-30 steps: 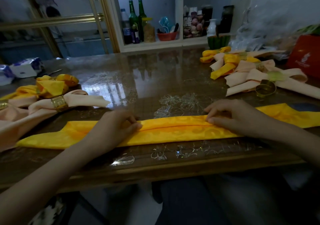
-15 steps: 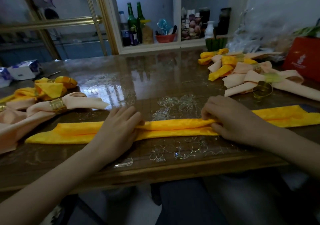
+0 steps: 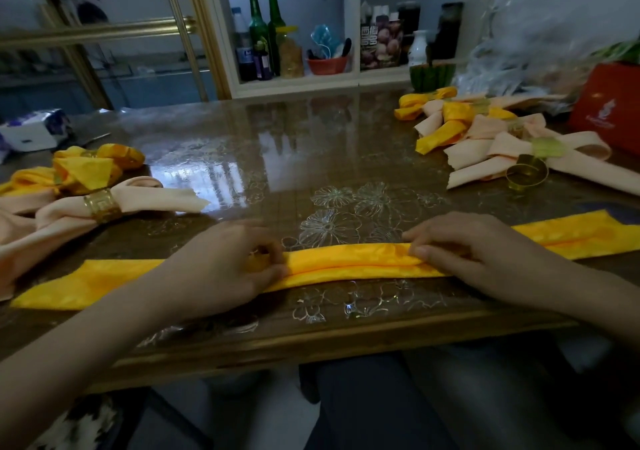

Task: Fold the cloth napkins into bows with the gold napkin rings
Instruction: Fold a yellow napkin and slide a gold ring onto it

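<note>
Keeping the fold of the yellow napkin straight needs an even pull: the right hand pinches it right of its middle, and the left hand, blurred, seemingly pinches it left.

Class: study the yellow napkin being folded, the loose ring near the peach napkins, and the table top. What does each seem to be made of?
Yellow napkin: woven cloth, satin-like; soft sheen, faint pattern, rounded folds.
Loose ring: thin polished gold-coloured metal, possibly plated plastic; bright edge glints.
Table top: wood under a clear glossy sheet, glass or plastic; mirror reflections, embossed flowers.
</note>
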`<state>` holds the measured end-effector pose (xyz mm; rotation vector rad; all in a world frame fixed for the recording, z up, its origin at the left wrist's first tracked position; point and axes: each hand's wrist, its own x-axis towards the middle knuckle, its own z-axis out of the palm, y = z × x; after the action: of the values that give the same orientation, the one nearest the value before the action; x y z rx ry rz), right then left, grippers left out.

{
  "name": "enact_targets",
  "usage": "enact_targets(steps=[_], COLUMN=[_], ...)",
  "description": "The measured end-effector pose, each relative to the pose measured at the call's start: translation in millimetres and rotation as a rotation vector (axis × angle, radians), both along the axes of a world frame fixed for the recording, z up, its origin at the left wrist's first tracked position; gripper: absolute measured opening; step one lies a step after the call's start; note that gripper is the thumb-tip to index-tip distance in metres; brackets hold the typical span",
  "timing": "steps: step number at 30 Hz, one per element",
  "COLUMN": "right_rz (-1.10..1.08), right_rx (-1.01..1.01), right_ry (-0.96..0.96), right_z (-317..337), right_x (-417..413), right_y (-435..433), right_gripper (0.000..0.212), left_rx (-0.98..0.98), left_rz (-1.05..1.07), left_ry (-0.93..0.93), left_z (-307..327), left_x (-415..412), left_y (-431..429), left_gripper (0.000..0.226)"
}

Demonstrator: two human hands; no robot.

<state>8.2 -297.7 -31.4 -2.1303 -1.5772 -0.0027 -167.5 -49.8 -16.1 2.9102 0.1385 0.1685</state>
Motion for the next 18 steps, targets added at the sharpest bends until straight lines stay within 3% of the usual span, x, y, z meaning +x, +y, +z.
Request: enact_targets(steps=[1,5,8,10,13,15,18], right_rz=[-0.002,-0.042,-0.113,-0.076,-0.008,0.029,-0.017], right_rx=[-0.010,-0.030,0.001,-0.001,-0.040,-0.109,-0.296], right_ry=[0.010,0.002,-0.111,-0.231,-0.173,-0.171,-0.427], right_z=[0,3,3,-2,-5,-12,-25], right_x=[0,1,4,4,-5,-9,-11], right_y=[0,8,18,19,8,-3,-19], right_gripper=[0.011,0.026,0.032,0.032,0.028,0.042,0.063], left_rx=[-0.026,-0.072,0.151,0.227,0.178,0.096,0.012], left_rz=[0.005,0.016,-0.028,-0.030,-0.035,-0.010,0.051], left_ry=[-0.025,-0.171,-0.281,-0.245,-0.148,-0.117,-0.158], left_z=[-1,-10,-15,-15,-17,-17,-20], left_x=[1,4,10,9,0,-8,-17], left_y=[0,-2,-2,-4,-7,-8,-18], left_gripper=[0.008,0.025,0.018,0.020,0.029,0.036,0.049])
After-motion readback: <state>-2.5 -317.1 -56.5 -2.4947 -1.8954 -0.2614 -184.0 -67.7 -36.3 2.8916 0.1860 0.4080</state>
